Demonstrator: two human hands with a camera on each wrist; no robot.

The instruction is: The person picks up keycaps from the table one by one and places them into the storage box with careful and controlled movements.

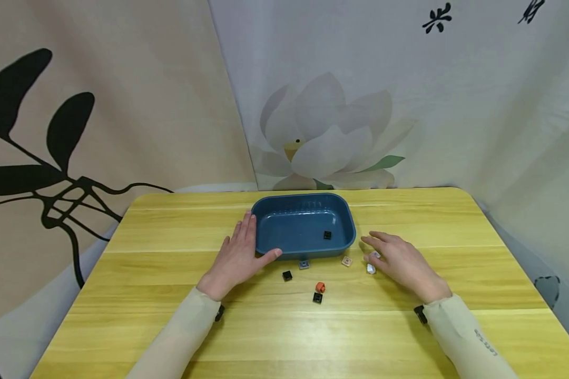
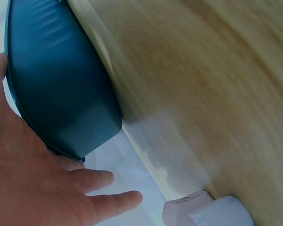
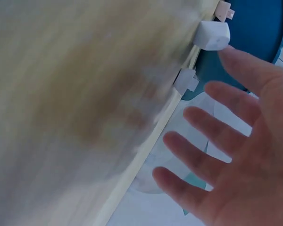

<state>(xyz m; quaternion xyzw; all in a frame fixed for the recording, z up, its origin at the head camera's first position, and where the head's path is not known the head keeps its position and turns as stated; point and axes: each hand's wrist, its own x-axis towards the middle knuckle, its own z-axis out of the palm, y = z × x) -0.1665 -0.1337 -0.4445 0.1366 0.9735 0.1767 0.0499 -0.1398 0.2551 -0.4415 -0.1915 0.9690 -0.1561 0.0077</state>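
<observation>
A blue rectangular tray [image 1: 308,254] stands toward the table's back edge, with a black keycap [image 1: 327,235] inside. Along its left side lies my left hand [image 1: 237,259], fingers straight against the rim and thumb over the front corner. My right hand [image 1: 404,263] hovers right of the tray, fingers loosely spread, holding nothing. Close to its thumb is a white keycap [image 3: 213,36]; another pale keycap [image 3: 185,81] is by the index finger. In front of the tray lie a grey keycap [image 1: 304,264], a beige keycap [image 1: 346,261] and a black keycap [image 1: 287,276].
Nearer me on the wooden table [image 1: 246,342], a small orange piece [image 1: 320,287] touches or nearly touches a black keycap [image 1: 317,298]. A printed curtain [image 1: 332,131] hangs behind the table. Whitish rounded objects [image 2: 224,214] show low in the left wrist view; their kind is unclear.
</observation>
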